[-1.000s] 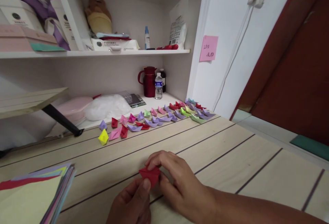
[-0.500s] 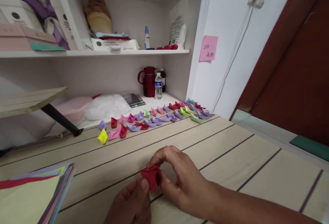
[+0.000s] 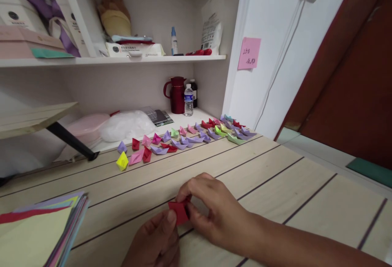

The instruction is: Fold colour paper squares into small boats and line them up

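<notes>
Low in the middle of the head view, a small piece of folded red paper is held just above the wooden tabletop. My left hand pinches its left lower edge between thumb and fingers. From the right, my right hand grips the paper's upper right edge with thumb and index finger, partly covering it. Beyond the hands, several small folded paper boats in purple, red, pink, green and yellow stand in rows along the table's far side. A yellow one sits at the left end.
At the lower left lies a stack of coloured paper sheets. Behind the boats, a white shelf unit holds a dark red jug, a water bottle and a plastic bag. A black-legged wooden stand is at the left.
The right fingers have closed in on the red paper's upper right edge. The paper now looks flatter, and its opening no longer shows. The view has shifted slightly.
</notes>
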